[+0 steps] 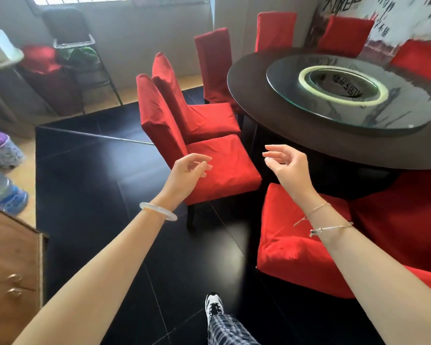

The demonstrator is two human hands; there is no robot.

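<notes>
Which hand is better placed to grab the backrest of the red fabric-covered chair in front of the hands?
Left. The left hand hovers over the red fabric-covered chair, close by its backrest. The right hand hangs beyond the seat's other side, by the dark round table.

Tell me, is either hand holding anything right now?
No. The left hand and right hand hang loosely curled over the red chair, gripping nothing.

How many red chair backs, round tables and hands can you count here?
Red chair backs: 6
Round table: 1
Hands, left hand and right hand: 2
Total: 9
</notes>
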